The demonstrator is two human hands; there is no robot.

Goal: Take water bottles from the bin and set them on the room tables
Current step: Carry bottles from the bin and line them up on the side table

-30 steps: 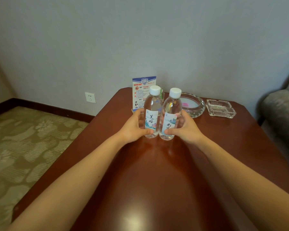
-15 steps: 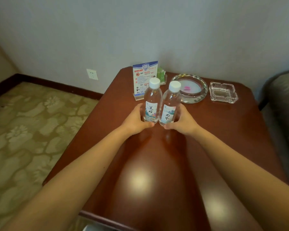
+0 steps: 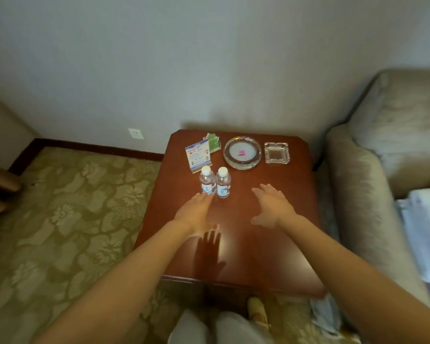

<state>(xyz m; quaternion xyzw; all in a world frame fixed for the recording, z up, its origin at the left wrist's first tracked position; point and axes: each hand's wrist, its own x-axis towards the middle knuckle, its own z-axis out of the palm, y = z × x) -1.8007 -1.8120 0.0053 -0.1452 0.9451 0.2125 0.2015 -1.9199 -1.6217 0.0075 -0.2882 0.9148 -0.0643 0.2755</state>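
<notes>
Two clear plastic water bottles (image 3: 223,182) with white caps and pale blue labels stand upright on a glossy reddish-brown wooden bench (image 3: 271,256). They are side by side and pressed close together, in the far left part of the bench top. Both hands are empty and held apart over the bench with their fingers straight. The left hand (image 3: 196,212) reaches forward, its fingertips just at the base of the left bottle (image 3: 207,181); whether they touch it cannot be told. The right hand (image 3: 271,207) hovers with fingers spread, well to the right of the bottles and clear of them.

Just behind the bottles stands a blue and white printed card in a stand (image 3: 197,156), with a green packet (image 3: 214,143) behind it. To the right lie a round clear glass dish (image 3: 242,163) and a square clear glass ashtray (image 3: 276,153), both near the wall. A grey-beige upholstered armchair (image 3: 382,145) sits beside the bench on the right, and patterned olive carpet (image 3: 60,207) covers the floor on the left.
</notes>
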